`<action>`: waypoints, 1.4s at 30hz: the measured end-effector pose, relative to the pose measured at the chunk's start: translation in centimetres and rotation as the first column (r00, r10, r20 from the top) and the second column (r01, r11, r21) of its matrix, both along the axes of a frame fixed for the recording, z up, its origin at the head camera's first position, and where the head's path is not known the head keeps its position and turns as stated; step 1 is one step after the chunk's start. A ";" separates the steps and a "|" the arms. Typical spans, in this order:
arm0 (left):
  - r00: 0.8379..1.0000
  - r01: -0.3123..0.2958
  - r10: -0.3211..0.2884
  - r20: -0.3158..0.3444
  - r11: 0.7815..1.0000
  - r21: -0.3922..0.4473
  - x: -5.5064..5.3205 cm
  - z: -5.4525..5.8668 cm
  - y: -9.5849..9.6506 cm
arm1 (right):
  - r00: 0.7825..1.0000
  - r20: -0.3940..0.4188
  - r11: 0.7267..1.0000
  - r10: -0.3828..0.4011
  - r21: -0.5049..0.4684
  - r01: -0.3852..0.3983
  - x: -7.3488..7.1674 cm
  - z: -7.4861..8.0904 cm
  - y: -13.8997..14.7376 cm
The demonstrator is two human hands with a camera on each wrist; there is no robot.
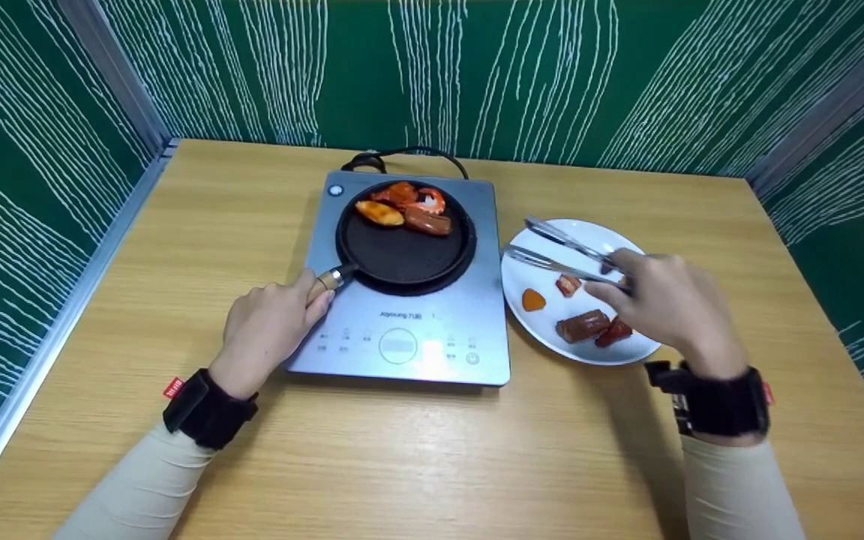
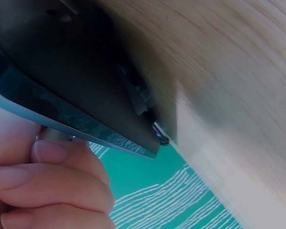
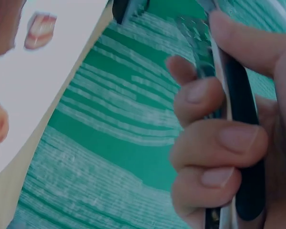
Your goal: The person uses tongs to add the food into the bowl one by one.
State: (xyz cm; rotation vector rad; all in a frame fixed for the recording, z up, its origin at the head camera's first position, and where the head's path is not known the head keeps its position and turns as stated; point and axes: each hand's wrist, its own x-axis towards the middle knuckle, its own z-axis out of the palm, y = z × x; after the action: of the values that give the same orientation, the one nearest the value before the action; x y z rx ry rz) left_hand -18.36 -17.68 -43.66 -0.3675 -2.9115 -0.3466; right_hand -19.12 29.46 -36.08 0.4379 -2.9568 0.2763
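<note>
The black pan (image 1: pixel 406 259) sits toward the back edge of the cooker (image 1: pixel 469 322), the left hand (image 1: pixel 271 319) grips the pan's handle (image 1: pixel 319 288), and the right hand (image 1: pixel 672 300) holds tongs (image 1: pixel 552 265) over the white plate (image 1: pixel 541 331) by the cooker's right edge.

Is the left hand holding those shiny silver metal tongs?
No, the left hand grips the brown wooden handle of the round black pan.

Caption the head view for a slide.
Left hand grips the pan handle; right hand holds tongs over the white plate.
</note>
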 end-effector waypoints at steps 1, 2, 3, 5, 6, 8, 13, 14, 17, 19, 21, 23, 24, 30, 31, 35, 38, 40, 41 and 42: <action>1.000 0.000 0.000 -0.001 1.000 0.001 0.0 0.0 0.0 | 1.000 0.015 1.000 -0.010 -0.006 0.010 0.2 0.0 0.5; 1.000 0.000 0.000 -0.002 1.000 0.003 0.0 0.0 0.0 | 0.999 0.035 1.000 -0.023 -0.013 0.023 0.3 0.1 0.9; 1.000 0.000 0.000 -0.003 1.000 0.005 0.0 0.0 0.0 | 0.998 0.054 0.999 -0.034 -0.019 0.035 0.4 0.2 1.3; 1.000 0.000 0.000 -0.008 1.000 0.003 0.0 -0.1 -0.1 | 0.995 0.083 0.998 -0.049 -0.024 0.051 0.4 0.3 1.9; 1.000 -0.001 0.001 -0.011 1.000 0.003 0.0 -0.1 -0.1 | 0.994 0.098 0.998 -0.055 -0.025 0.058 0.4 0.4 2.2; 1.000 -0.004 0.004 -0.012 1.000 0.004 0.1 -0.1 -0.2 | 0.990 0.131 0.998 -0.060 -0.019 0.063 0.3 0.5 2.6; 1.000 -0.010 0.010 -0.003 1.000 0.007 0.1 -0.1 -0.2 | 0.966 0.241 0.996 -0.091 0.000 0.093 0.3 0.6 3.7; 1.000 -0.010 0.010 0.000 1.000 0.007 0.0 -0.1 -0.2 | 0.959 0.264 0.994 -0.102 0.002 0.105 0.3 0.6 3.9; 1.000 -0.006 0.006 0.010 1.000 0.003 -0.1 -0.1 0.0 | 0.944 0.304 0.991 -0.128 0.005 0.133 0.4 0.5 4.5; 1.000 -0.006 0.006 0.019 1.000 0.002 -0.1 -0.1 0.1 | 0.936 0.327 0.991 -0.132 0.009 0.137 0.4 0.4 4.9; 1.000 -0.007 0.007 0.026 1.000 0.004 -0.1 -0.1 0.1 | 0.926 0.355 0.991 -0.130 0.016 0.133 0.3 0.2 5.1; 1.000 -0.007 0.007 0.027 1.000 0.009 -0.1 -0.1 0.1 | 0.911 0.389 0.991 -0.132 0.026 0.133 0.2 0.1 5.3; 1.000 -0.007 0.007 0.027 1.000 0.011 -0.1 -0.1 0.1 | 0.903 0.408 0.990 -0.137 0.031 0.136 0.1 0.1 5.5; 1.000 -0.002 0.002 0.013 1.000 0.005 0.0 -0.1 0.0 | 0.865 0.470 0.984 -0.177 0.059 0.169 0.0 0.2 6.0; 1.000 -0.001 0.001 0.011 1.000 0.004 0.0 -0.1 0.0 | 0.859 0.478 0.983 -0.183 0.064 0.174 0.1 0.3 6.1; 1.000 0.002 -0.002 -0.003 1.000 0.004 0.1 0.0 0.0 | 0.835 0.513 0.979 -0.200 0.083 0.184 0.0 0.3 6.4; 1.000 0.006 -0.006 -0.015 1.000 0.001 0.1 0.0 -0.1 | 0.824 0.530 0.979 -0.201 0.095 0.178 -0.1 0.3 6.6; 1.000 0.008 -0.008 -0.019 1.000 -0.002 0.1 0.0 0.0 | 0.820 0.537 0.980 -0.200 0.102 0.172 -0.1 0.2 6.7; 1.000 0.009 -0.009 -0.021 1.000 -0.005 0.1 0.0 0.0 | 0.819 0.539 0.980 -0.197 0.103 0.168 -0.1 0.2 6.7; 1.000 0.008 -0.008 -0.020 1.000 -0.006 0.1 0.0 0.0 | 0.818 0.541 0.981 -0.196 0.104 0.166 -0.1 0.1 6.7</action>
State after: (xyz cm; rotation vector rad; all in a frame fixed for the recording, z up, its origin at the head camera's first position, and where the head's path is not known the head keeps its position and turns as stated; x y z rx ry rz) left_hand -18.23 -17.71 -43.68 -0.3811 -2.8932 -0.3334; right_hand -19.26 36.14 -35.94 0.0768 -3.5462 0.3529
